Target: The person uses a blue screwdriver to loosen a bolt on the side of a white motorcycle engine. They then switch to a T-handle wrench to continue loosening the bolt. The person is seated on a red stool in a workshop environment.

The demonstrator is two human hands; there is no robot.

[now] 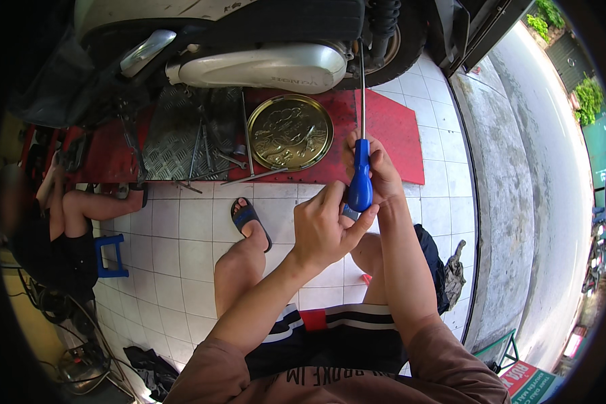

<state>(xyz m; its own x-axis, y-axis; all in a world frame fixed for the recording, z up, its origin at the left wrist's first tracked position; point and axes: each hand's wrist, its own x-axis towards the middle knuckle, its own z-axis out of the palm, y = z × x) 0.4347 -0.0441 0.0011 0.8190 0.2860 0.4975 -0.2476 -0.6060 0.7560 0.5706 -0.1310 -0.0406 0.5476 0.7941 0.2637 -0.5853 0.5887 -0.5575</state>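
A long screwdriver (360,172) with a blue handle and thin metal shaft points away from me, up to the scooter's (262,67) rear mechanical parts. Whether its tip touches them I cannot tell. My right hand (386,176) is closed around the handle from the right, fingers near where the shaft begins. At the handle's butt end my left hand (324,225) is closed, its curled fingers and thumb against the blue grip. A small grey-blue patch shows between that thumb and fingers; its kind is unclear.
On the red lift platform (390,135) lie a round gold-coloured tray (279,151), wrenches (230,160) and long metal rods. At the left another person (57,209) sits near a blue stool (111,256). Cables and a dark cloth (151,370) lie lower left; a road runs along the right.
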